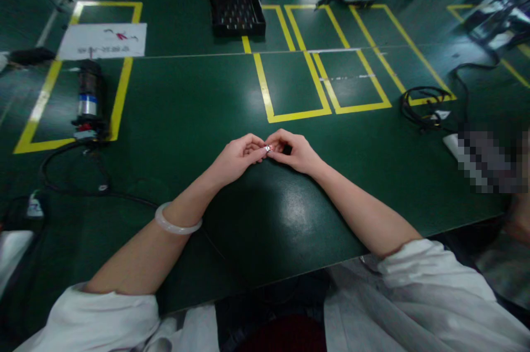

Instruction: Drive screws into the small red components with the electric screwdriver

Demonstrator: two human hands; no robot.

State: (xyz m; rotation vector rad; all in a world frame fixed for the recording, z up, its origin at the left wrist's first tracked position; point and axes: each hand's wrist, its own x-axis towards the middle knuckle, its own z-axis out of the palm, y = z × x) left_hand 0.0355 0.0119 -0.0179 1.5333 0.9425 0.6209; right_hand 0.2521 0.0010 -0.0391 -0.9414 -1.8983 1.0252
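My left hand point(238, 158) and my right hand point(295, 152) meet at the middle of the green table point(174, 115), fingertips together. Both pinch a tiny shiny metal part point(268, 148) between them. A small dark piece point(286, 149) shows under my right fingers; I cannot tell what it is. A pale bangle point(177, 224) circles my left wrist. Both forearms rest on the table, in white rolled-up sleeves.
Yellow tape boxes point(321, 81) mark the table. A black tray point(235, 7) stands at the far middle, other people's hands beyond it. A cylindrical device point(88, 99) with cable lies left, a coiled black cable point(422, 105) right, a white label sheet point(102, 41) far left.
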